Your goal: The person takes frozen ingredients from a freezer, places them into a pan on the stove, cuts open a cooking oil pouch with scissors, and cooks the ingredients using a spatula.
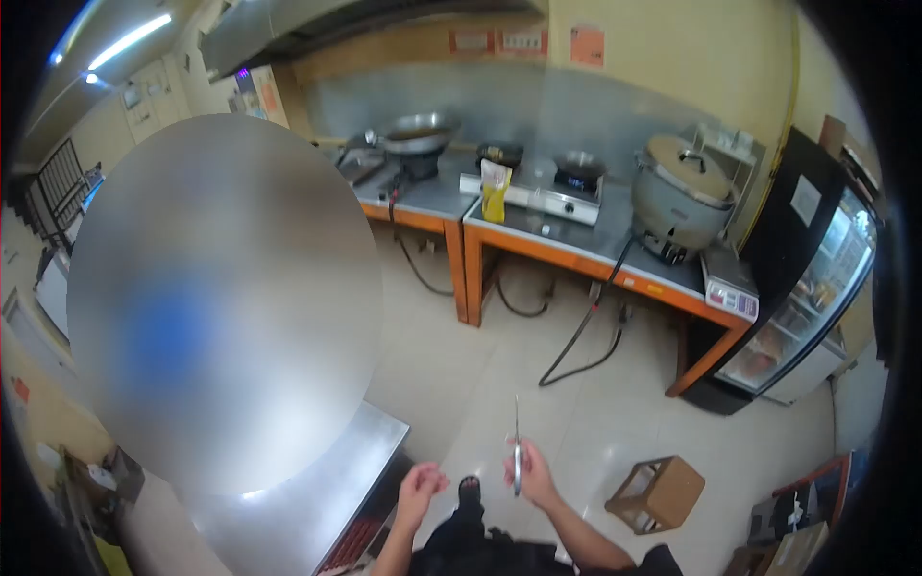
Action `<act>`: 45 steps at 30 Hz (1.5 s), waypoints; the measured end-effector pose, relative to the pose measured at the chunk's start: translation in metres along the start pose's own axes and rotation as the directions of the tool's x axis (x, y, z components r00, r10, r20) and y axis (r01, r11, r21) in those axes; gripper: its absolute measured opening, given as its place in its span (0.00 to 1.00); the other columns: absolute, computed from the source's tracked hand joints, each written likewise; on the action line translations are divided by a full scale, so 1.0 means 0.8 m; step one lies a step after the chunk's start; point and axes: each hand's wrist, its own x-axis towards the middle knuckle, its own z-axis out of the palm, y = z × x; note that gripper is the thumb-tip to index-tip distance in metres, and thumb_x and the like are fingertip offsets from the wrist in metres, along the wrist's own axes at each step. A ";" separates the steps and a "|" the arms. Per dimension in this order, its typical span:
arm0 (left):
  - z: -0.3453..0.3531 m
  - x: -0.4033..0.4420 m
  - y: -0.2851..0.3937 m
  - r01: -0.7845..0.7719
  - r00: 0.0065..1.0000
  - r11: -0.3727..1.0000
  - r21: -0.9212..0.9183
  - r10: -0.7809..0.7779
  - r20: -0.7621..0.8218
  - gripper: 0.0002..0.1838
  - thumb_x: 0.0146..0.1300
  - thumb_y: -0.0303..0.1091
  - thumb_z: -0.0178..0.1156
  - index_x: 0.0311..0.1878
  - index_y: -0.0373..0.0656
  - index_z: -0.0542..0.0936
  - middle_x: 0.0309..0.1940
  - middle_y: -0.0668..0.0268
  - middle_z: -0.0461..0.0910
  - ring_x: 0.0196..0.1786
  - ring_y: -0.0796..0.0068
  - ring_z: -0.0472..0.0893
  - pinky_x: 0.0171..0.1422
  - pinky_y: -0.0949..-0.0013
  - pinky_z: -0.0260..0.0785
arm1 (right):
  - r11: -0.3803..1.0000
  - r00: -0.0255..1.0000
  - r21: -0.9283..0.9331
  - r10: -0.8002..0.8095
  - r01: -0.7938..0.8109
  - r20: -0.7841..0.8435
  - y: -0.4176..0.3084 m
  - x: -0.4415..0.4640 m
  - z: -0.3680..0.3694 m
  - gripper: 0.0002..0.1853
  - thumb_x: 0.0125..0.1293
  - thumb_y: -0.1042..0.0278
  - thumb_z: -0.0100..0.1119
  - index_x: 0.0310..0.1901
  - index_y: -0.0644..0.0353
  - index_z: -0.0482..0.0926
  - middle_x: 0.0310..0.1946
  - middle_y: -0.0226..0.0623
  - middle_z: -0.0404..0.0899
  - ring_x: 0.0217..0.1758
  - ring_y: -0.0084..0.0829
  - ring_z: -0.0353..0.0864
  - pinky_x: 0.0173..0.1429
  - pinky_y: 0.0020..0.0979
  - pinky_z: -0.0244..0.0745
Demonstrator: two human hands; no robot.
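Observation:
My right hand is closed round the handle of a knife, whose thin blade points up and away from me over the floor. To its left, my left hand is raised beside the steel table's right edge, its fingers curled in; whether anything small is between them is too small to tell. The two hands are apart. My left hand does not touch the knife.
A steel table is at left, partly behind a large blur. A brown stool stands at right. Across the floor, orange-framed counters carry a wok, a gas stove, a large cooker and a scale, beside a glass-door fridge.

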 end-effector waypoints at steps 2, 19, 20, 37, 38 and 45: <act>-0.001 0.058 0.030 -0.002 0.994 0.998 -0.067 -0.005 -0.110 0.11 0.72 0.30 0.55 0.52 0.34 0.76 0.32 0.64 0.80 0.32 0.75 0.81 0.43 0.71 0.77 | 0.995 1.000 -0.098 0.010 -0.011 -0.011 -0.038 0.065 -0.002 0.26 0.67 0.76 0.59 0.65 0.56 0.65 0.32 0.30 0.74 0.30 0.21 0.76 0.33 0.25 0.74; 0.115 0.603 0.127 -0.038 0.998 0.999 0.036 0.040 -0.052 0.10 0.70 0.32 0.58 0.50 0.39 0.79 0.37 0.67 0.81 0.42 0.79 0.80 0.51 0.74 0.71 | 0.956 0.974 -0.198 -0.226 0.216 -0.030 -0.157 0.552 -0.136 0.25 0.66 0.79 0.60 0.64 0.59 0.66 0.35 0.28 0.74 0.36 0.17 0.74 0.44 0.20 0.72; 0.133 0.636 0.134 -0.079 0.996 0.991 0.106 0.082 -0.025 0.10 0.70 0.32 0.59 0.51 0.40 0.79 0.39 0.67 0.81 0.44 0.79 0.79 0.51 0.73 0.71 | 0.949 0.971 -0.229 -0.234 0.218 -0.048 -0.166 0.579 -0.150 0.25 0.66 0.80 0.59 0.64 0.59 0.66 0.35 0.28 0.74 0.35 0.18 0.74 0.43 0.20 0.72; 0.366 1.204 0.432 -0.878 0.411 0.004 0.478 0.518 0.750 0.21 0.58 0.38 0.66 0.54 0.44 0.78 0.51 0.58 0.79 0.52 0.59 0.79 0.58 0.60 0.70 | 0.959 0.915 -0.274 -0.170 0.068 -0.366 -0.277 0.877 -0.215 0.24 0.64 0.82 0.57 0.62 0.60 0.67 0.33 0.28 0.75 0.36 0.19 0.76 0.41 0.22 0.73; 0.370 1.233 0.427 -0.880 0.355 -0.096 0.466 0.519 0.777 0.22 0.58 0.40 0.66 0.54 0.44 0.78 0.51 0.59 0.79 0.52 0.59 0.79 0.58 0.59 0.70 | 0.971 0.900 -0.235 -0.145 0.049 -0.410 -0.276 0.889 -0.208 0.24 0.64 0.82 0.56 0.63 0.60 0.67 0.34 0.29 0.75 0.35 0.19 0.76 0.40 0.22 0.73; 0.366 1.315 0.400 -0.876 0.457 0.189 0.444 0.027 0.889 0.11 0.64 0.45 0.56 0.39 0.51 0.83 0.35 0.64 0.85 0.42 0.58 0.84 0.45 0.55 0.74 | 0.986 0.833 -0.166 -0.108 0.020 -0.542 -0.279 0.949 -0.163 0.25 0.66 0.80 0.52 0.64 0.59 0.65 0.31 0.28 0.73 0.28 0.18 0.75 0.29 0.20 0.72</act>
